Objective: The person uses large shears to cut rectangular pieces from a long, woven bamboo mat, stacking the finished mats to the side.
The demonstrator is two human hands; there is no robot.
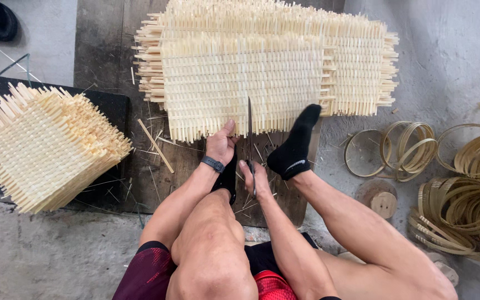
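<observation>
A stack of pale woven bamboo mats [251,72] lies on a dark wooden board [106,61] in front of me. My left hand [220,144], with a dark wristband, presses on the near edge of the top mat. My right hand [251,176] grips the handle of a long thin knife [249,125], whose blade points away from me along the mat's near edge. My foot in a black sock [295,147] rests on the mat's edge just right of the blade. My other foot is mostly hidden under my left wrist.
A second stack of woven mats [45,147] sits at the left on a black pad. Bamboo strip hoops [406,150] and coiled strips [462,211] lie at the right on the concrete floor. A small round wooden block [381,200] stands near my right leg. Loose bamboo slivers litter the board.
</observation>
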